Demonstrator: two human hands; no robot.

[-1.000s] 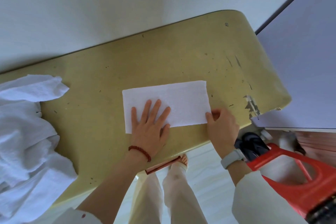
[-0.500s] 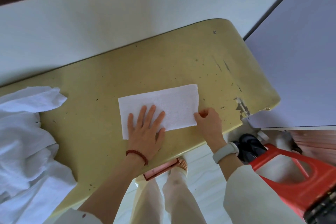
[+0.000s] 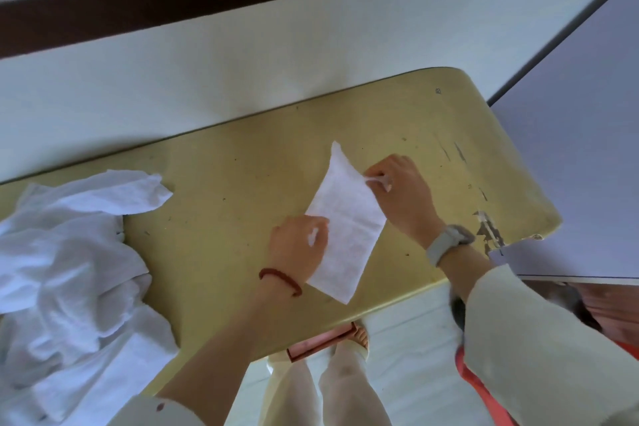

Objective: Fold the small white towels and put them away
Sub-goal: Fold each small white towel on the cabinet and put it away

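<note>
While on the table (image 3: 242, 183), towel (image 3: 345, 228): left hand (image 3: 297, 245) and right hand (image 3: 397, 183) pinching its edges, apparently; pile (image 3: 69, 252) at left.

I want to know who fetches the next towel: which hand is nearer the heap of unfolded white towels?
Left. The left hand grips the folded towel on the side facing the heap; the right hand grips its far side.

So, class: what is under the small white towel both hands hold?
The yellow table lies under the towel. Whatever sits directly beneath it is covered.
</note>
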